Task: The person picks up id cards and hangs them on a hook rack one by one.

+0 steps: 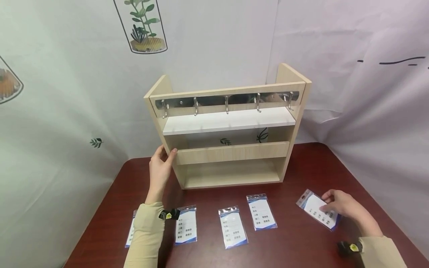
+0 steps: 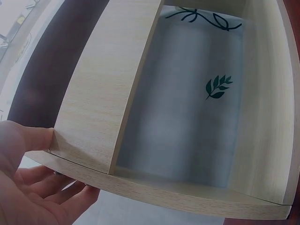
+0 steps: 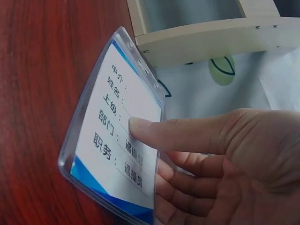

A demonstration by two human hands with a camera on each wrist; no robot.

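My right hand (image 1: 342, 204) pinches a badge in a clear plastic sleeve (image 1: 318, 210) by its right edge, the thumb on its printed face. In the right wrist view the badge (image 3: 117, 136) stands tilted, with the fingers (image 3: 187, 178) behind it. My left hand (image 1: 160, 171) grips the left side panel of a light wooden shelf unit (image 1: 232, 152), thumb on the front and fingers around the outer side. The left wrist view shows that thumb (image 2: 40, 138) against the lower crossboard (image 2: 98, 93). A metal rail with several hooks (image 1: 227, 105) spans the unit's top; the hooks hold nothing.
Several more badges lie on the dark red table (image 1: 268, 253): one at the middle right (image 1: 262, 212), one at the centre (image 1: 233, 227), one further left (image 1: 186, 225), and one partly behind the left sleeve (image 1: 130, 232). A pale patterned curtain (image 1: 221, 44) hangs behind.
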